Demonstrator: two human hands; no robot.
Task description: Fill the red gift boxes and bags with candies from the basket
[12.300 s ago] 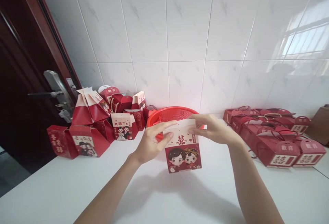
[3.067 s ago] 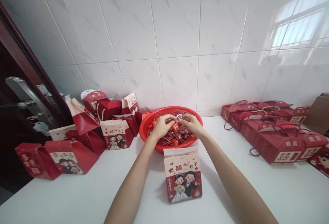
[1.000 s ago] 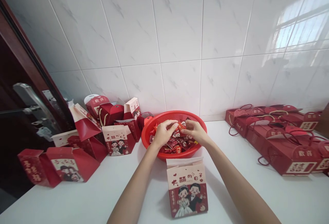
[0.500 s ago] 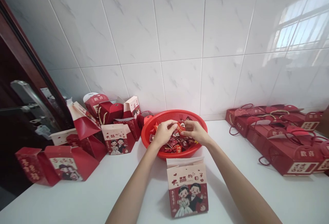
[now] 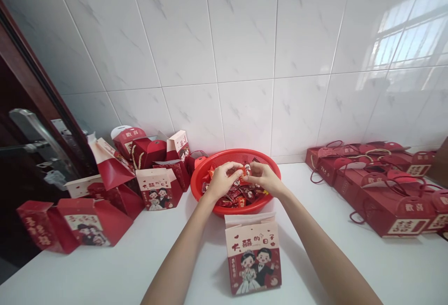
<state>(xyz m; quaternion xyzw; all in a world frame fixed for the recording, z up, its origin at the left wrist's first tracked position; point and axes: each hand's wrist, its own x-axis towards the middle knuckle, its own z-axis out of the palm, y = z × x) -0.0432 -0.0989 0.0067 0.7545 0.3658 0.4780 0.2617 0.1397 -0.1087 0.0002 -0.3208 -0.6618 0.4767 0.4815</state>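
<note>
A red plastic basket (image 5: 235, 210) holds a heap of wrapped candies (image 5: 241, 201), mostly red, with some orange. Above the heap, my left hand (image 5: 224, 181) has its thumb and fingers pinched at a small red-orange wrapped candy (image 5: 241, 174). From the other side my right hand (image 5: 266, 179) closes its curled fingers on the same candy, whose edges are partly covered by the fingertips. In front of the basket, between my forearms, stands an upright gift box (image 5: 254, 258) with a cartoon couple; its cream top flap is raised.
Several red and cream gift boxes (image 5: 159, 190) crowd the left side of the white table (image 5: 168, 258). On the right lie rows of red boxes (image 5: 380, 202) with cord handles. A tiled wall (image 5: 245, 113) rises behind; a door handle (image 5: 35, 127) is at far left.
Both hands stay over the basket at the candy, with small finger movements. The whole view has shifted slightly; the boxes have not moved on the table.
</note>
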